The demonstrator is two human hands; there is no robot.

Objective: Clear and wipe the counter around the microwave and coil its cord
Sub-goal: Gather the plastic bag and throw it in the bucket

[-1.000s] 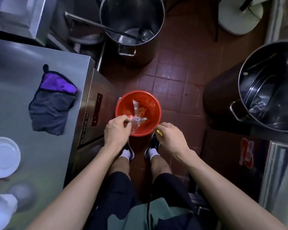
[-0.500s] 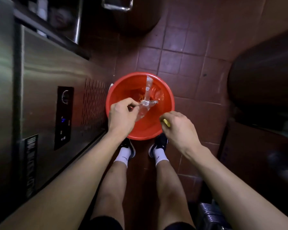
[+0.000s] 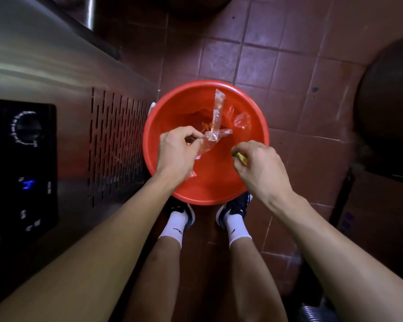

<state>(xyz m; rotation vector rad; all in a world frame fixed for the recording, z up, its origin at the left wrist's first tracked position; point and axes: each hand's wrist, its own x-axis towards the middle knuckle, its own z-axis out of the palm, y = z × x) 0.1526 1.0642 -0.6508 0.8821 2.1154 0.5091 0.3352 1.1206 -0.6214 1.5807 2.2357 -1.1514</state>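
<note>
1. Red-brown tiled floor (image 3: 261,63), a steel cabinet (image 3: 63,94) along the left; a red bucket (image 3: 172,112) stands on the tiles just ahead of the person's shoes.
2. The left hand (image 3: 176,151) pinches a clear plastic wrapper (image 3: 215,119) over the bucket's mouth — light film could cling to the fingers or drift past the rim when let go.
3. The right hand (image 3: 262,167) is curled round a small yellow scrap (image 3: 242,157), near the rim's edge; released there, it might fall onto the floor.
4. Microwave, cord and table are out of view — wiping and coiling look not yet done.
</note>
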